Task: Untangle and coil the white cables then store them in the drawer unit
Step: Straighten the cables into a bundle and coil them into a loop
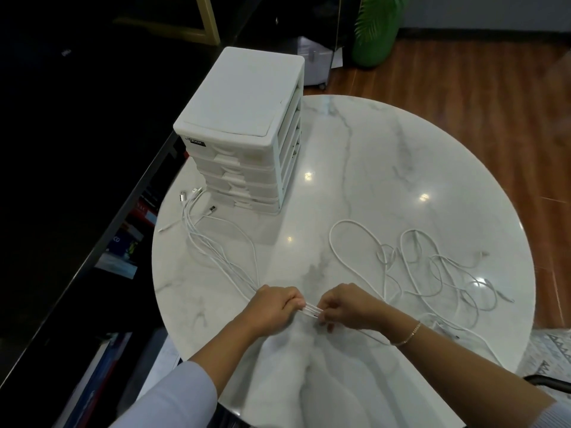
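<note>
Left hand (pixel 276 302) and right hand (pixel 343 305) — fingers of both curled tight round a short bundle of white cables (pixel 312 312), stretched taut between them near the table's front edge. From the left hand the strands run back across the round marble table (pixel 386 168) to plugs lying beside the white drawer unit (pixel 244 131). To the right — loose cable tangle (pixel 432 273) lying flat. Drawers all appear pushed in.

Only one label found: small dark sticker (pixel 195 143) on the top front edge of the drawer unit (pixel 244 118), far-left of the worktop (pixel 401 168). Text too blurry to read reliably.
</note>
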A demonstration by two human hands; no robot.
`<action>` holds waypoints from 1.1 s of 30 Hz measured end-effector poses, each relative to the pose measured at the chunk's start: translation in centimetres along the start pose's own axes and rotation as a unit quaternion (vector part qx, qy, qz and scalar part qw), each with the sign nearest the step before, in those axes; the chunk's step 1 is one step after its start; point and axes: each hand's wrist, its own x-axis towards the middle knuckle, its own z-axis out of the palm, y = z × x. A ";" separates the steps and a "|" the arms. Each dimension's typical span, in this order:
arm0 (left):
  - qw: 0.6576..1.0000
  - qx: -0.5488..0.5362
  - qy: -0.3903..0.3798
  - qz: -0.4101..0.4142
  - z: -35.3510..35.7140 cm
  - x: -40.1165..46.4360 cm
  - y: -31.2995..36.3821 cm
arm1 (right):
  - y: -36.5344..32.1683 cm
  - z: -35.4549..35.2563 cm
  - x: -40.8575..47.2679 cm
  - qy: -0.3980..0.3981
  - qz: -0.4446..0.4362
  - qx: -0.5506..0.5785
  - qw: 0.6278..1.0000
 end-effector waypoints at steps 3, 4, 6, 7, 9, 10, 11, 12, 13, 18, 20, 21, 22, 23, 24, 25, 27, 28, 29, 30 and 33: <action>1.000 -0.011 0.004 0.001 0.2 0.0 0.2 | 0.2 0.1 0.1 0.029 0.044 0.021 0.998; 1.000 -0.010 0.005 0.003 0.3 0.0 0.2 | 0.2 0.1 0.3 0.042 0.054 0.012 0.998; 1.000 -0.009 0.005 -0.004 0.5 -0.2 0.0 | 0.3 0.3 0.4 0.053 0.064 0.005 0.997; 1.000 -0.010 0.005 -0.007 0.6 -0.3 -0.1 | 0.3 0.4 0.5 0.051 0.064 0.008 0.997; 1.000 -0.003 0.007 -0.007 0.7 -0.4 -0.1 | 0.3 0.5 0.4 0.042 0.057 0.005 0.998; 1.000 0.005 0.009 -0.004 0.7 -0.4 0.0 | 0.3 0.6 0.3 0.036 0.048 -0.008 0.998; 1.000 0.018 0.012 0.000 0.7 -0.4 0.1 | 0.3 0.6 0.3 0.032 0.041 -0.025 0.998; 0.999 0.035 0.011 0.005 0.7 -0.5 0.2 | 0.3 0.6 0.3 0.030 0.035 -0.041 0.998; 0.999 0.053 0.009 0.007 0.6 -0.6 0.2 | 0.3 0.7 0.2 0.029 0.033 -0.051 0.998; 0.993 0.111 -0.023 0.039 0.6 -0.2 0.5 | -0.1 1.3 0.2 0.028 0.017 -0.058 0.998; 0.989 0.127 -0.033 0.072 0.7 0.0 1.3 | -0.1 1.5 0.1 0.031 0.009 -0.069 0.997; 0.986 0.136 -0.038 0.085 0.6 0.0 1.4 | -0.1 1.6 0.0 0.030 0.005 -0.079 0.996; 0.984 0.145 -0.040 0.099 0.5 0.0 1.2 | -0.1 1.8 0.0 0.026 0.000 -0.084 0.996; 0.980 0.155 -0.039 0.115 0.2 0.0 1.0 | 0.0 1.8 0.0 0.023 -0.002 -0.086 0.996; 0.977 0.168 -0.036 0.130 0.0 0.1 0.5 | 0.2 1.8 -0.1 0.021 0.000 -0.083 0.996; 0.973 0.182 -0.034 0.140 -0.3 0.1 0.0 | 0.3 1.8 -0.2 0.022 0.001 -0.075 0.997; 0.964 0.213 -0.025 0.158 -1.0 0.1 -0.6 | 0.6 1.6 -0.4 0.031 -0.005 -0.059 0.998; 0.961 0.221 -0.026 0.161 -1.3 0.2 -0.8 | 0.6 1.5 -0.5 0.034 -0.009 -0.055 0.998; 0.962 0.224 -0.033 0.156 -1.6 0.3 -1.1 | 0.7 1.4 -0.6 0.034 -0.013 -0.055 0.998; 0.962 0.225 -0.033 0.154 -1.9 0.5 -1.3 | 0.7 1.1 -0.6 0.035 -0.017 -0.059 0.997; 0.961 0.233 -0.047 0.139 -2.3 1.1 -1.6 | 0.8 0.3 -0.8 0.039 -0.028 -0.067 0.997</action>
